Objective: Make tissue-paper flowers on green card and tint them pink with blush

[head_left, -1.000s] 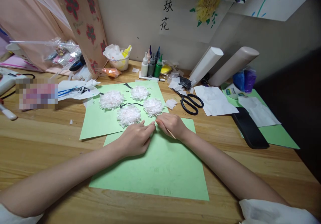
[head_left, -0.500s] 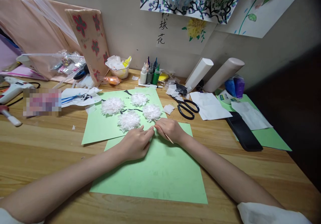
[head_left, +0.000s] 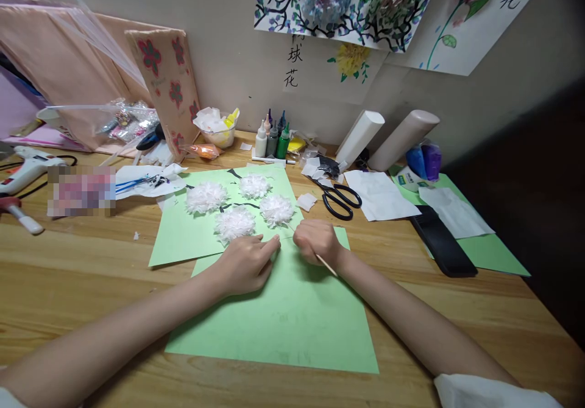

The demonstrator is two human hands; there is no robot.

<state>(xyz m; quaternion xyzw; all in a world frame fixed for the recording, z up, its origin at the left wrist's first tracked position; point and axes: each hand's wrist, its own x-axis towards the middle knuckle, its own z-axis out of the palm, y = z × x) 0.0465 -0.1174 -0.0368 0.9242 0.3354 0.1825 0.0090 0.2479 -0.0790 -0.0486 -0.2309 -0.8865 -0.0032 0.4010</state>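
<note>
My right hand (head_left: 319,242) is closed round a thin wooden stick (head_left: 327,265), whose back end sticks out towards the wrist. Its tip points at the lowest right of several white crinkled-paper flowers (head_left: 277,210). These flowers sit on a light green sheet (head_left: 176,246) with dark painted branches. My left hand (head_left: 247,265) presses down at the sheet's lower edge, index finger stretched out and thumb apart, with nothing seen in it. Under both hands, a second green sheet (head_left: 283,335) lies partly beneath the first.
Black-handled scissors (head_left: 340,202) and white paper (head_left: 381,195) lie to the right, with a black phone-like slab (head_left: 443,240) beyond. Small paint bottles (head_left: 271,142) and a bowl (head_left: 219,134) stand at the back. A glue gun (head_left: 27,167) lies far left.
My right hand has drawn back a little to the right, away from my left fingertips, and the stick shows more. My left hand stays nearly in place. The view has shifted slightly.
</note>
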